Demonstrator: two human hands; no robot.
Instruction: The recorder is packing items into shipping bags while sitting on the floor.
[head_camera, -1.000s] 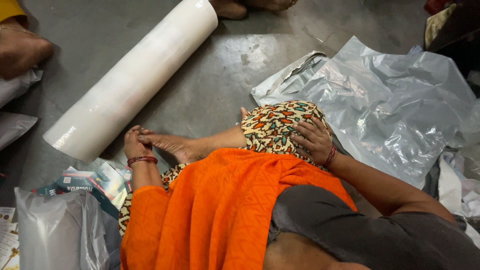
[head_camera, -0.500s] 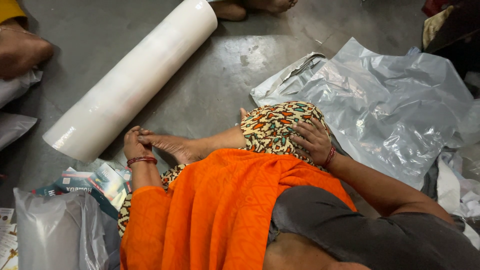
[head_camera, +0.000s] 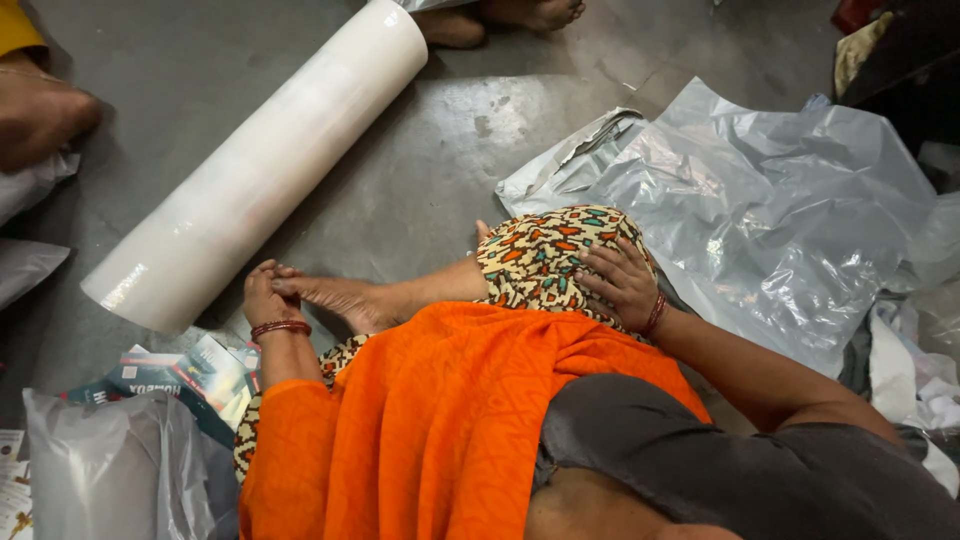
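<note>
I sit on the floor in an orange garment (head_camera: 430, 420) and patterned trousers. My right hand (head_camera: 620, 280) lies flat, fingers apart, on my bent knee in the patterned cloth (head_camera: 535, 255). My left hand (head_camera: 265, 300), with a red bangle at the wrist, rests with curled fingers against the toes of my bare foot (head_camera: 350, 295). Neither hand holds an object. A large white roll of plastic film (head_camera: 260, 170) lies on the floor just beyond my left hand.
Crumpled grey plastic bags (head_camera: 770, 210) spread over the floor at the right. A grey bag (head_camera: 100, 470) and small printed boxes (head_camera: 190, 375) lie at the lower left. Another person's feet (head_camera: 500, 15) show at the top, and someone's limb (head_camera: 40, 110) at the far left.
</note>
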